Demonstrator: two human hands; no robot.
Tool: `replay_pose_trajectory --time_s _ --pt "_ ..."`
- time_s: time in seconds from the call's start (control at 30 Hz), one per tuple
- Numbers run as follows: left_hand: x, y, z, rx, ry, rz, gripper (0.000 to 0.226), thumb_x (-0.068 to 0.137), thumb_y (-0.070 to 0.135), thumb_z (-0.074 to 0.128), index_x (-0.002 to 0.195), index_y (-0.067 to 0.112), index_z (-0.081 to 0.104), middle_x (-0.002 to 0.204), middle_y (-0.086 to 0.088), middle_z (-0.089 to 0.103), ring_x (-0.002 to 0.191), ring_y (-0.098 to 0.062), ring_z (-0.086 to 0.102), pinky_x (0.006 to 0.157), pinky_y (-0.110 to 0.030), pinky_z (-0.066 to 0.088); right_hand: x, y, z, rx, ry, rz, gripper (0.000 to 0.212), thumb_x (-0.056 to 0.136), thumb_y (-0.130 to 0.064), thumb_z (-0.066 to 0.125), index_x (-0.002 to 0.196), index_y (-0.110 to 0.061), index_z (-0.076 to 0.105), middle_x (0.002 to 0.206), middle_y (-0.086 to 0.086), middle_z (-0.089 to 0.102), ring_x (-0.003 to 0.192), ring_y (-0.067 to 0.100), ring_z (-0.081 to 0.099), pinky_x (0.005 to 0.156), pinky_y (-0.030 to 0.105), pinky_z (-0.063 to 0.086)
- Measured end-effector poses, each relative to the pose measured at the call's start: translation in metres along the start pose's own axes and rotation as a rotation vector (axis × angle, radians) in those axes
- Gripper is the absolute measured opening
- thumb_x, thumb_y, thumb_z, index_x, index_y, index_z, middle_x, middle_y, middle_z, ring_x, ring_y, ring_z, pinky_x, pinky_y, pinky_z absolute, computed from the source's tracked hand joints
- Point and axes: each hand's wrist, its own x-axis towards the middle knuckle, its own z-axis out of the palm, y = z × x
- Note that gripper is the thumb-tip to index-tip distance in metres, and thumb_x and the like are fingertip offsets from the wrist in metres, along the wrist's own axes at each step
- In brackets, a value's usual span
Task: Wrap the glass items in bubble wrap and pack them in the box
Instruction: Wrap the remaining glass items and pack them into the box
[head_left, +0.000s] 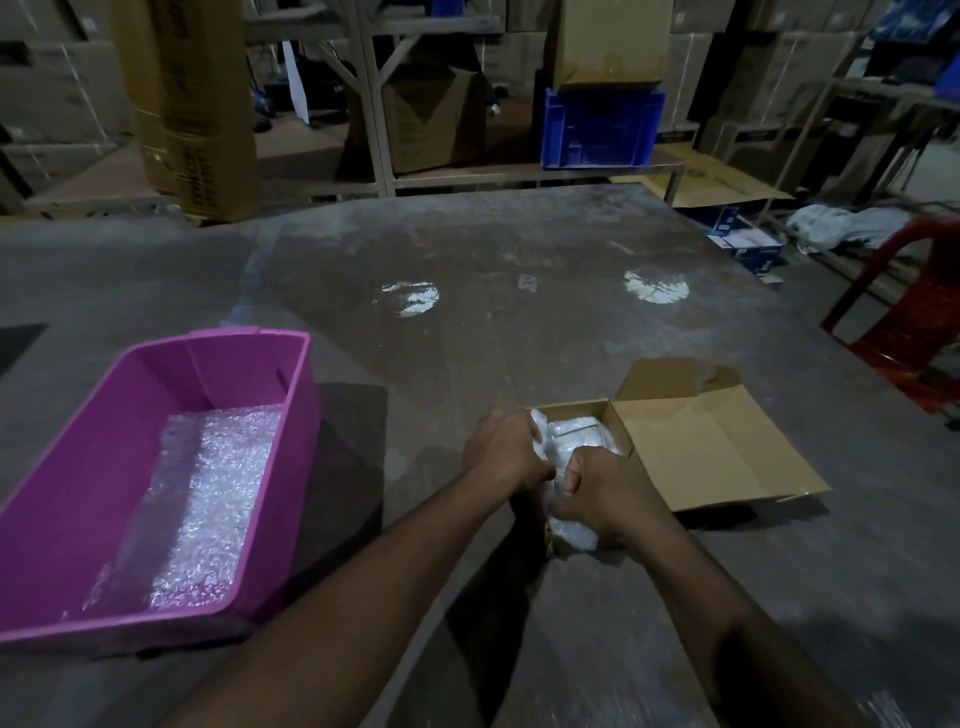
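Fingers (566, 480) curled on wrapped bundle (576, 441) inside box (701, 441).

I stand in a dim storeroom: grey table (519, 270), shelves (374, 104) stacked with cartons, red plastic chair (904, 332).

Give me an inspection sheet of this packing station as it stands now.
Surface: grey table, scuffed, with two shiny patches of light.
Job's things: small cardboard box, lid flap open to the right; bubble-wrapped bundle sits in it, the glass inside not discernible. Pink plastic tub at left holds a bubble wrap sheet.
Clutter: nothing seen on the table beyond these.
Grippers: left hand and right hand both grip the bundle at the box.
Cables: nothing seen.
Surroundings: shelving with cartons, a blue crate, a tall carton leaning at left, a red plastic chair at right.
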Motion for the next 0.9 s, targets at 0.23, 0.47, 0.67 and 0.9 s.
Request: replay_pose_trajectory --time_s 0.23,0.47,0.67,0.9 --pt "0.000 0.001 0.000 0.006 -0.046 -0.002 0.031 0.081 0.025 0.080 0.105 0.028 0.062 0.127 -0.004 0.060 0.114 -0.024 0.061 0.088 -0.033 0.050 0.002 -0.014 0.004 -0.164 0.031 -0.020 0.022 0.082 -0.043 0.069 0.090 -0.024 0.062 0.081 -0.006 0.056 0.092 0.019 0.064 0.069 0.026 0.040" --pt "0.004 -0.015 -0.014 -0.009 -0.161 0.085 0.041 0.081 0.035 0.079 0.119 0.022 0.069 0.124 -0.004 0.066 0.110 -0.021 0.064 0.093 -0.033 0.053 -0.017 0.002 0.014 -0.066 0.180 -0.128 0.021 0.085 -0.045 0.066 0.078 -0.026 0.059 0.080 -0.008 0.068 0.080 0.012 0.060 0.071 0.027 0.042" --pt "0.004 -0.016 -0.015 0.047 -0.178 0.101 0.050 0.077 0.036 0.080 0.124 0.025 0.067 0.122 -0.001 0.067 0.107 -0.019 0.064 0.091 -0.034 0.055 -0.031 0.023 0.005 0.042 0.059 -0.176 0.024 0.078 -0.036 0.075 0.101 -0.036 0.073 0.094 -0.011 0.070 0.086 0.010 0.062 0.069 0.025 0.041" --pt "0.004 -0.011 -0.009 0.087 -0.117 0.069 0.051 0.071 0.040 0.084 0.119 0.030 0.069 0.120 -0.001 0.068 0.107 -0.020 0.065 0.088 -0.033 0.054 -0.013 0.018 -0.004 -0.003 0.024 -0.129 0.037 0.082 -0.006 0.060 0.090 -0.037 0.079 0.103 -0.006 0.074 0.097 0.016 0.066 0.079 0.026 0.052"
